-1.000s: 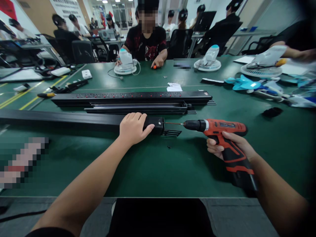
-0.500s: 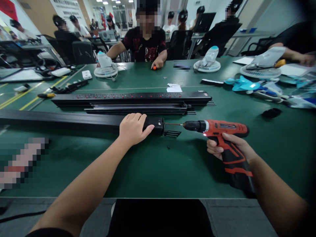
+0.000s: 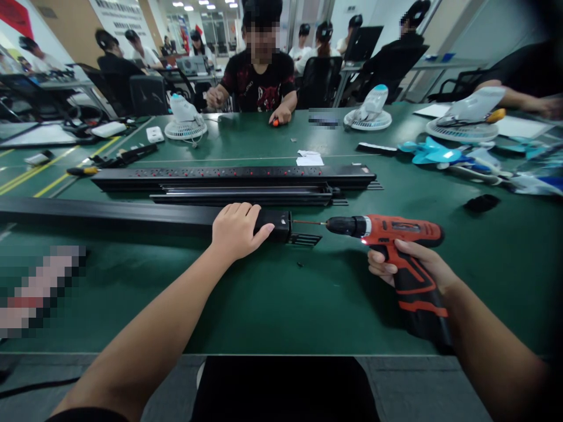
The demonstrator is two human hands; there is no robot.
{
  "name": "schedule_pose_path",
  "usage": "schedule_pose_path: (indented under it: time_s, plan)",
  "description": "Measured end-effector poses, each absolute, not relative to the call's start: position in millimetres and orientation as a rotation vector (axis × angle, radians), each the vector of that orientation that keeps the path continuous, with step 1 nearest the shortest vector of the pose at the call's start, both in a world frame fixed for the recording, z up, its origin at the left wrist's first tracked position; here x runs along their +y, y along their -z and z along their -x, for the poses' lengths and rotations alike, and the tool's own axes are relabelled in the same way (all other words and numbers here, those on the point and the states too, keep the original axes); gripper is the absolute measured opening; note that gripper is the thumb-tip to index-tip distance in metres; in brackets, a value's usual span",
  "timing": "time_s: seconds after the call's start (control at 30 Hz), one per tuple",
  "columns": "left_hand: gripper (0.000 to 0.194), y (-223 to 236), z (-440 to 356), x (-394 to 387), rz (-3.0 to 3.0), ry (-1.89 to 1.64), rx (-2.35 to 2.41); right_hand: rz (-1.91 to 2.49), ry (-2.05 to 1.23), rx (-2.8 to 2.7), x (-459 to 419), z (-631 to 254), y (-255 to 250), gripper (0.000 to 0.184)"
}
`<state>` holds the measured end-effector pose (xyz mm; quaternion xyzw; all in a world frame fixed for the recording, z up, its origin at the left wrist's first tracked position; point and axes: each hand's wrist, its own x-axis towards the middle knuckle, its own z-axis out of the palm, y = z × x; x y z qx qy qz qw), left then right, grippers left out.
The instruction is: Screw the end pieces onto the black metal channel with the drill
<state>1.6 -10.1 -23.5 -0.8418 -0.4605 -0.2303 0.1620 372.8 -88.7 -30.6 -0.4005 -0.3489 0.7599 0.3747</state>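
Note:
My left hand (image 3: 237, 230) lies closed over the right end of a long black metal bar (image 3: 109, 211) on the green table (image 3: 264, 305), fingers wrapped over its top. My right hand (image 3: 411, 264) grips the handle of a red and black cordless drill (image 3: 387, 231). The drill points left, its bit tip at the bar's end cap (image 3: 281, 225), and a small light glows under its chuck. A tiny dark screw (image 3: 299, 264) lies on the mat just below the bar's end.
A black power strip (image 3: 233, 174) and another black rail (image 3: 246, 194) lie behind the bar. White desk fans (image 3: 368, 111), blue fan blades (image 3: 428, 152) and paper slips (image 3: 309, 158) are farther back. A person in a black shirt (image 3: 259, 82) sits opposite; others work around.
My hands and the drill have barely shifted; the drill's small light came on. The person opposite moved a white fan from in front of them to their side.

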Motion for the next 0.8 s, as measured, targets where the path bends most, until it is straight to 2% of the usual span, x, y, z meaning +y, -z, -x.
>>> schedule_pose_path:
  time_s: [0.8]
  plan:
    - [0.054,22.6,-1.5,-11.0,2.42,0.658,-1.322,1.03,-1.935,-0.917,-88.3,-376.4,34.2,0.03]
